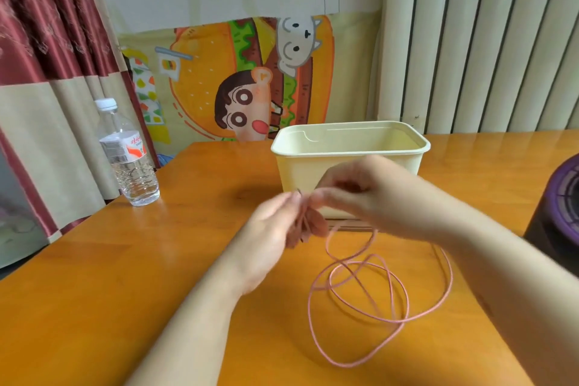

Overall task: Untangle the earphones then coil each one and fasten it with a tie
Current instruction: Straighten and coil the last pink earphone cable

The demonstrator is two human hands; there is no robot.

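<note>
Pinching earphone cable between left grip and right grip, loops below

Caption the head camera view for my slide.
Left hand and right hand pinch a pink earphone cable whose loose loops lie on the wooden table.

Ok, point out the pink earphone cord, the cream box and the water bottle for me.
pink earphone cord [402,320]: head view, where its loose loops cross.
cream box [299,174]: head view, left part of its front wall.
water bottle [127,150]: head view, on its label.
</note>
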